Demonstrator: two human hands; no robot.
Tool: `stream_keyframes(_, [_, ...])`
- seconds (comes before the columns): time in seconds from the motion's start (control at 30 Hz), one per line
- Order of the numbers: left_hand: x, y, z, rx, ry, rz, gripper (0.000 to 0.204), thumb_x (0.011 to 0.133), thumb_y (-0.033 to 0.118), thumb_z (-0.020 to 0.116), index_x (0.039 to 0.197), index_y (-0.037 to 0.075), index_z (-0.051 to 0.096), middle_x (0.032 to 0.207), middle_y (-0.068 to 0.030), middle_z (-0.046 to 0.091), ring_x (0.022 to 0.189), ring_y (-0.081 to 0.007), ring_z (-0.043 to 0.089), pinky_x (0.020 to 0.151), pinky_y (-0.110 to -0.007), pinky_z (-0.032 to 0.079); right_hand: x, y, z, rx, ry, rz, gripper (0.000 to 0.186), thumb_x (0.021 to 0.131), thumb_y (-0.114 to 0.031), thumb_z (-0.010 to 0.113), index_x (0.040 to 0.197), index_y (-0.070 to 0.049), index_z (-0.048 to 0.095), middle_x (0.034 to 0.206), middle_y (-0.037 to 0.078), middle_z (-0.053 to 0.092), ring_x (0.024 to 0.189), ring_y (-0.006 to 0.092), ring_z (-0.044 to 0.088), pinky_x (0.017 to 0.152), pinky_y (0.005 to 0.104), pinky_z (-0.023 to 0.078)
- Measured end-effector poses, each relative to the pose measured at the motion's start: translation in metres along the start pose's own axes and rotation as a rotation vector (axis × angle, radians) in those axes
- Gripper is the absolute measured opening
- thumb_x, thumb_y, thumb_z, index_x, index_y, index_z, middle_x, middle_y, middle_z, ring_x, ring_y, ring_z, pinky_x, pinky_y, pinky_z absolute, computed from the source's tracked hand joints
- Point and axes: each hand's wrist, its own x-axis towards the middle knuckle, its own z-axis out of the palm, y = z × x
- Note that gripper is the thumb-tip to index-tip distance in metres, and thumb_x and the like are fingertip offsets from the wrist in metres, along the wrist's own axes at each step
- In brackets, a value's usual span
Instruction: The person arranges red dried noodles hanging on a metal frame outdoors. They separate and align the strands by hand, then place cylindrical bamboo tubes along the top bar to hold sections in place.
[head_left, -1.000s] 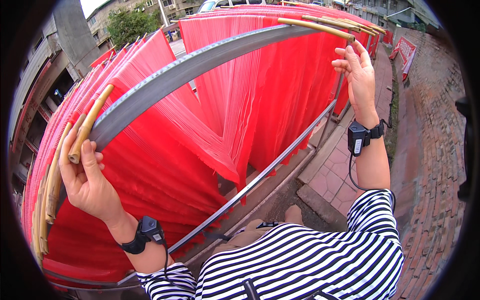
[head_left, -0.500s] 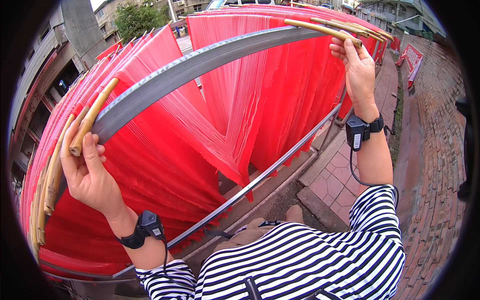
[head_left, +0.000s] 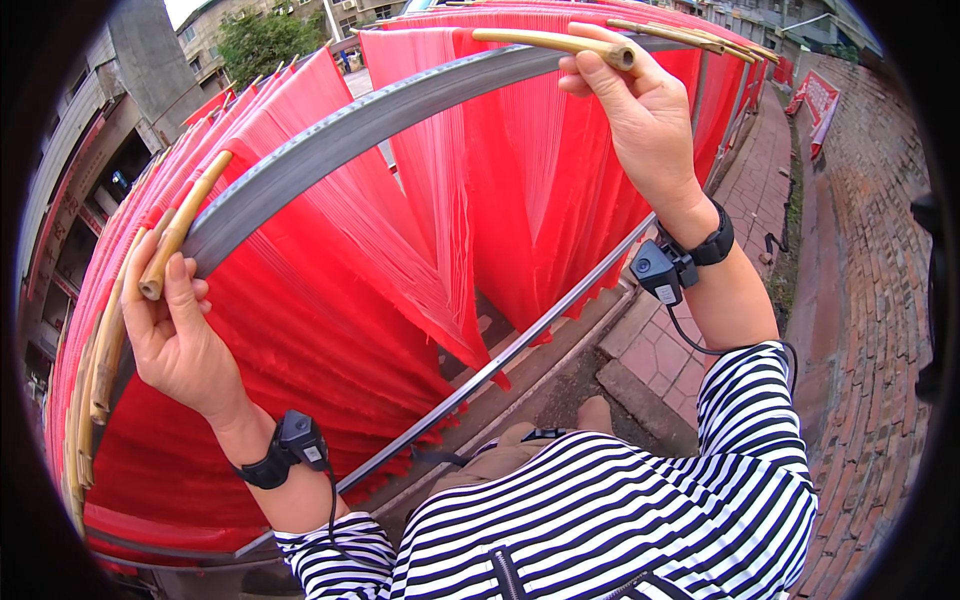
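My left hand [head_left: 185,350] grips the near end of a bamboo pole [head_left: 190,222], thumb against fingers, at the left of the grey metal rail [head_left: 350,138]. Up at the far right, my right hand [head_left: 645,125] is closed round the near end of a second bamboo pole [head_left: 545,40], which lies across the rail. From the poles hang long red sheets [head_left: 300,350] of fine strands or cloth; I cannot tell which. Between my hands two of these sheets spread apart at the top and slant together lower down. The poles' far ends are hidden behind the red material.
More bamboo poles [head_left: 102,380] crowd the rail at left, and others [head_left: 680,36] at right. A lower metal bar [head_left: 480,375] runs before my body. To the right are a paved path [head_left: 665,350] and a brick wall [head_left: 870,330]. A tree and buildings stand beyond.
My right hand has moved left along the rail with its bamboo pole, narrowing the gap between the red sheets. My left hand has stayed nearly in place.
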Motion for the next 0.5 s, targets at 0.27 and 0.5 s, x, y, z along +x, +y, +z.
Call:
stream_keyframes(0.27, [0.001,0.000,0.000,0.002,0.001,0.014,0.030,0.100,0.010,0.062,0.129,0.003,0.064,0.096,-0.0068,0.072,0.077,-0.0042,0.065,0.065,-0.015,0.054,0.000,-0.020,0.040,0.059,-0.057,-0.049,0.036,0.102,-0.018,0.060,0.135,-0.003,0.060,0.104,0.011,0.073,0.097,0.0178,0.072,0.089,0.0282,0.058])
stream_keyframes(0.5, [0.003,0.003,0.001,-0.067,-0.018,-0.025,0.029,0.097,0.006,0.066,0.126,0.002,0.065,0.104,-0.0083,0.071,0.082,-0.0083,0.068,0.068,-0.018,0.057,0.002,-0.035,0.061,0.075,-0.119,-0.065,0.037,0.100,-0.015,0.063,0.134,-0.002,0.060,0.104,0.010,0.070,0.097,0.0179,0.071,0.088,0.0271,0.059])
